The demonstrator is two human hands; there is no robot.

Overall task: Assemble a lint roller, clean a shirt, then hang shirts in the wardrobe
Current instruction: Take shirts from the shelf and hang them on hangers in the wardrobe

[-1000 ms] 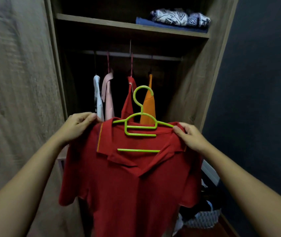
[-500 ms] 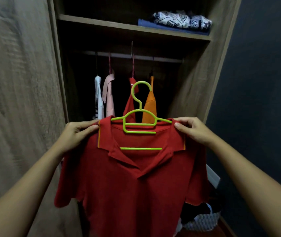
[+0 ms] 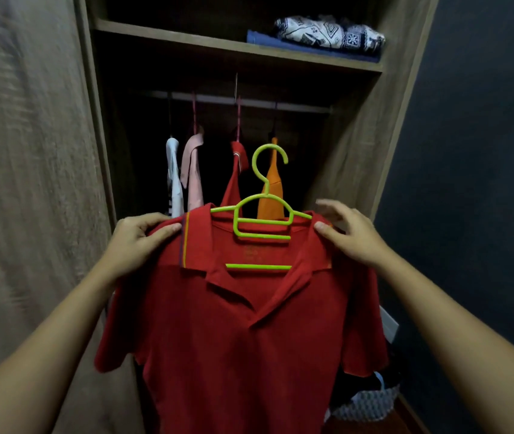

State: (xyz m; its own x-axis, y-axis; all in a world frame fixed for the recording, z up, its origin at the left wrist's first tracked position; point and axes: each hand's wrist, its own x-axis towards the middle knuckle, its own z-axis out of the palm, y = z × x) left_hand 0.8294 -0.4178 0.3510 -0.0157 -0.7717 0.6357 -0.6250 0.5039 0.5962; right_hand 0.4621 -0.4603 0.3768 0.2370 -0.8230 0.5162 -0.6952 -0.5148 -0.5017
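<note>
A red polo shirt (image 3: pixel 240 333) hangs on a lime-green plastic hanger (image 3: pixel 263 227), held up in front of the open wardrobe. My left hand (image 3: pixel 138 242) pinches the shirt's left shoulder, thumb on the front. At the other shoulder my right hand (image 3: pixel 348 233) has its fingers stretched out and slightly blurred, with only the thumb touching the fabric. The hanger's hook (image 3: pixel 268 161) stands below the wardrobe rail (image 3: pixel 299 105). No lint roller is in view.
On the rail hang a white shirt (image 3: pixel 172 177), a pink one (image 3: pixel 193 170), a red one (image 3: pixel 233 180) and an orange one (image 3: pixel 273 189). Folded patterned cloth (image 3: pixel 327 34) lies on the upper shelf. The wardrobe door (image 3: pixel 30 183) stands left, a dark wall right, a woven basket (image 3: pixel 365 405) below.
The shirt and hanger have shifted slightly right and nearer the wardrobe. My right hand's fingers have straightened off the shoulder where they earlier pinched it. My left hand keeps its hold.
</note>
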